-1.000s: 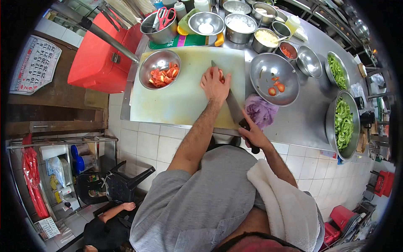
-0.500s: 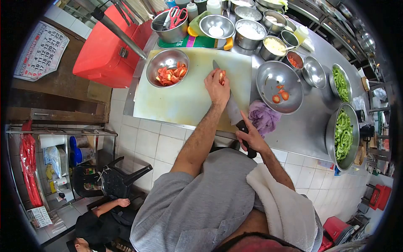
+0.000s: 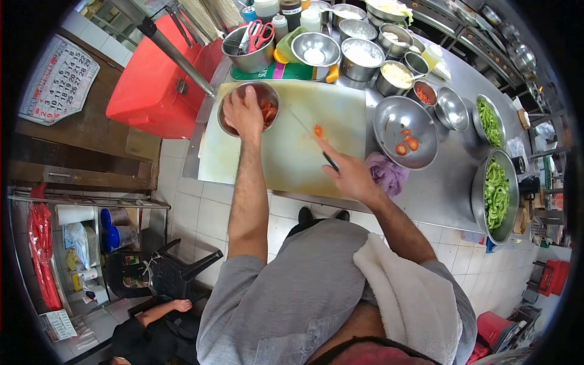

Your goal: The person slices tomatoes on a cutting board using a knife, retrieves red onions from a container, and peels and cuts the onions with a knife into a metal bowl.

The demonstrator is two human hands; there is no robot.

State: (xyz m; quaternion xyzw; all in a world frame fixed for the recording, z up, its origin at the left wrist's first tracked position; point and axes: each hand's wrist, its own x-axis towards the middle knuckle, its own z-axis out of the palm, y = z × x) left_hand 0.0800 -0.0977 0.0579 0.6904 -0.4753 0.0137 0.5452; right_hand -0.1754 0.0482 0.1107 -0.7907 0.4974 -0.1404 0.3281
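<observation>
My left hand (image 3: 243, 114) is over the steel bowl (image 3: 277, 100) at the left of the cutting board, fingers apart and dipping inside the rim. Cut tomato pieces (image 3: 268, 114) show in the bowl beside it; what lies under the palm is hidden. My right hand (image 3: 348, 173) grips a kitchen knife (image 3: 330, 161) by its dark handle. The blade is turned nearly edge-on and points up and left above the cutting board (image 3: 286, 161). A small tomato piece (image 3: 318, 131) sits close to the blade.
Right of the board stand a wide steel bowl (image 3: 389, 115) with tomato pieces and a purple cloth (image 3: 387, 174). Bowls of sliced green peppers (image 3: 497, 194) line the right side. Containers and red scissors (image 3: 260, 35) are at the back. Another person's hand (image 3: 181, 305) shows lower left.
My left hand has moved left from the tomato on the board to the bowl. My right hand has raised the knife up and left, turning its blade edge-on.
</observation>
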